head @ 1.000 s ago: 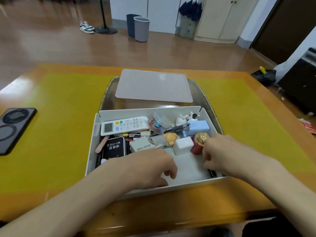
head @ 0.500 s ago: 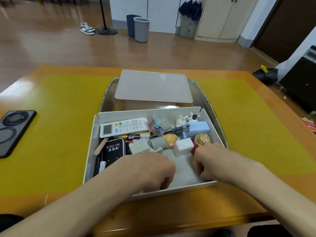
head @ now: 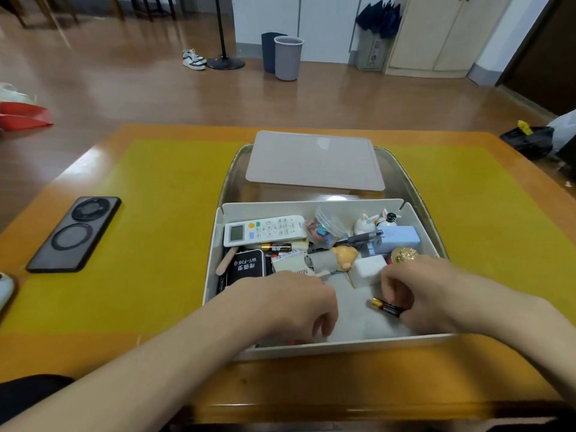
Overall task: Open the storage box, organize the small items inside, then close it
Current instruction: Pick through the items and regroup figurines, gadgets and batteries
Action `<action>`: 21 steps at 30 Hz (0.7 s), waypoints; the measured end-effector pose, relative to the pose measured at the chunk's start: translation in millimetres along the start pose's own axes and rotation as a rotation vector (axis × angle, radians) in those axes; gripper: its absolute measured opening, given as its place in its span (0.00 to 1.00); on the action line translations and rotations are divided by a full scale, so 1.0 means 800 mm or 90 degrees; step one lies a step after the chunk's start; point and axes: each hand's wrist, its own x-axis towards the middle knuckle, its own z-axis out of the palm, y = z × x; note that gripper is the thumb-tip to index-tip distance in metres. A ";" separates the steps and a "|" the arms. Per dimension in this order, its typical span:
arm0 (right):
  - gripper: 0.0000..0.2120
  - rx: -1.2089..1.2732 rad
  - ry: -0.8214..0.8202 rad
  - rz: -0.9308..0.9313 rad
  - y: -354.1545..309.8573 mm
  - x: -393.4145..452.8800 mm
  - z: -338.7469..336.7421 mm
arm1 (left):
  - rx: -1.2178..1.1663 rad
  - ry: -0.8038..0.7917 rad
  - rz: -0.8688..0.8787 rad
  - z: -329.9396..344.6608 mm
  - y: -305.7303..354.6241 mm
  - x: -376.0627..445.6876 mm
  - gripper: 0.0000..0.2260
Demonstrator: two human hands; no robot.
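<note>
The white storage box stands open on a metal tray, and its grey lid lies flat behind it. Inside the box are a white remote, a battery under the remote, a black Wi-Fi device, a clear cup of clips, a bear figure, a white cube, a blue box and a gold-topped red item. My right hand is in the box's near right corner, shut on a black and gold battery. My left hand is curled over the near left part; what is under it is hidden.
A black phone lies on the yellow mat to the left. The metal tray holds both box and lid. The wooden table's front edge is close to me. Two bins stand on the floor beyond.
My right hand has drawn back from the gold-topped item to the near right corner, and a battery now shows in its fingers. My left hand has shifted slightly nearer.
</note>
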 end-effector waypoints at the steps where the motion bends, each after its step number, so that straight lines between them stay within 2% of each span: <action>1: 0.12 0.028 -0.003 0.006 0.001 -0.002 -0.006 | 0.014 0.012 -0.001 0.004 0.000 -0.001 0.09; 3: 0.13 0.110 -0.022 0.013 0.002 -0.008 -0.021 | 0.049 0.039 0.003 0.013 0.000 -0.002 0.09; 7: 0.09 0.219 -0.009 0.001 0.001 -0.023 -0.045 | 0.061 0.045 0.016 0.007 -0.001 -0.005 0.04; 10: 0.08 0.256 0.007 -0.006 0.003 -0.025 -0.052 | -0.099 0.064 0.024 -0.017 0.000 -0.015 0.02; 13: 0.15 0.294 0.041 -0.020 0.002 -0.020 -0.055 | -0.288 0.193 0.013 -0.051 -0.003 -0.037 0.01; 16: 0.14 0.346 0.083 -0.054 -0.007 -0.012 -0.055 | -0.294 0.282 -0.084 -0.078 -0.029 -0.064 0.02; 19: 0.06 0.425 0.086 -0.083 -0.034 0.000 -0.046 | -0.201 0.235 -0.221 -0.082 -0.053 -0.081 0.02; 21: 0.04 0.458 0.067 -0.090 -0.058 0.007 -0.036 | -0.118 0.187 -0.270 -0.074 -0.054 -0.083 0.03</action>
